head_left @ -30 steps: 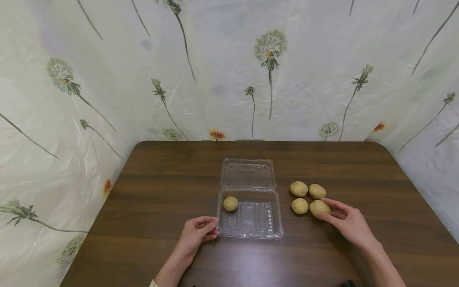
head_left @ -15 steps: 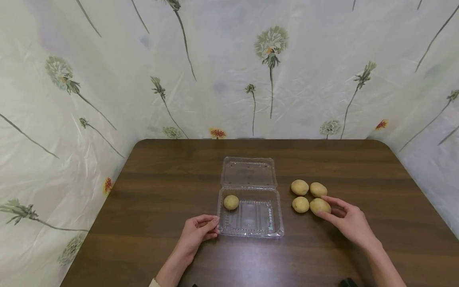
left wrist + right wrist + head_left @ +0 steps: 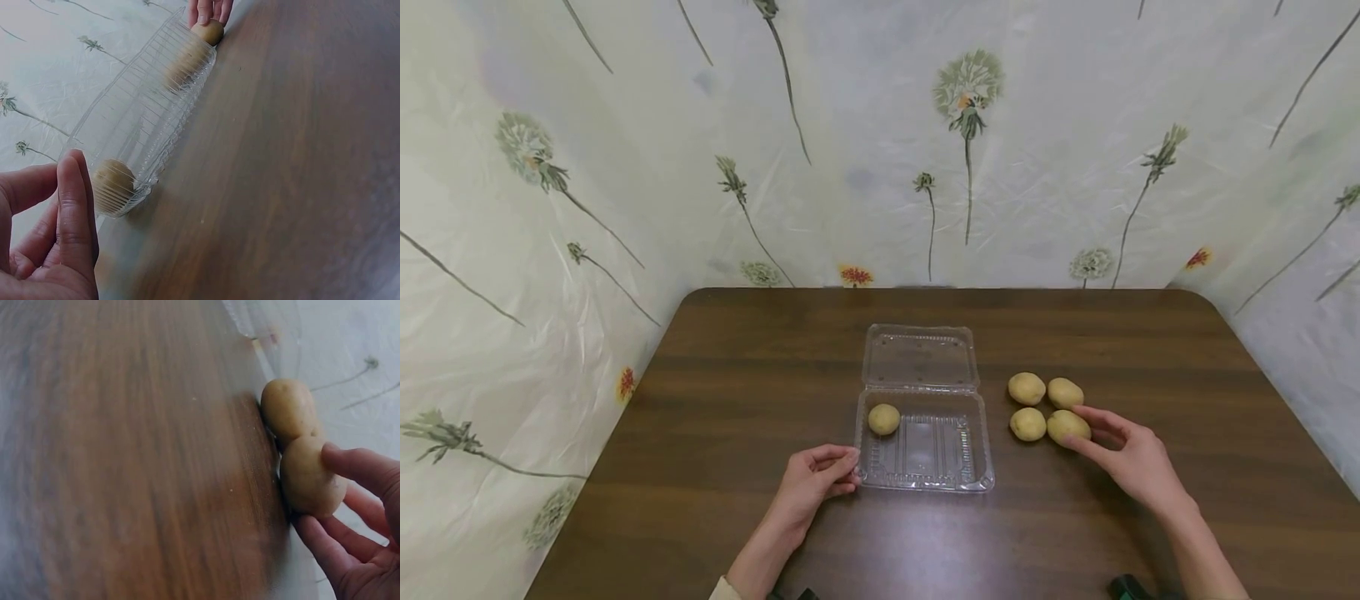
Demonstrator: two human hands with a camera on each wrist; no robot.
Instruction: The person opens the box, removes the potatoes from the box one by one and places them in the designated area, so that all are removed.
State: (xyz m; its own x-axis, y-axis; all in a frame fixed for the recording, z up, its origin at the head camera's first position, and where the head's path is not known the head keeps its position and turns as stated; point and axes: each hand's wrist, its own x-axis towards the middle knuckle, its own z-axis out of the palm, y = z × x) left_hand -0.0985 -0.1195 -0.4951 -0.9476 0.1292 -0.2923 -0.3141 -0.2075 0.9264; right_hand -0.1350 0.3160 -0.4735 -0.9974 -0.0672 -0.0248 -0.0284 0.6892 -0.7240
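Note:
A hinged clear plastic container (image 3: 925,481) lies opened out on the table, its lid (image 3: 919,357) folded back to the far side. One potato (image 3: 883,419) sits inside, toward the left; through the ribbed wall it also shows in the left wrist view. My left hand (image 3: 820,477) pinches the container's left rim near the front corner, thumb against fingers. To the right, my right hand (image 3: 1131,461) holds the front right potato (image 3: 1067,427) of a small cluster, thumb on its near side and fingers round its right. That potato touches its neighbour in the right wrist view (image 3: 312,478).
Beside the held potato are the front left potato (image 3: 1027,424), the back left potato (image 3: 1026,388) and the back right potato (image 3: 1065,392). The dark wooden table (image 3: 737,367) ends at a flower-printed sheet (image 3: 850,150). A black object (image 3: 1126,587) shows by the right forearm.
The head view has tilted slightly, so the table sits a little higher in it. Both hands keep their places, the left at the container and the right at the same potato.

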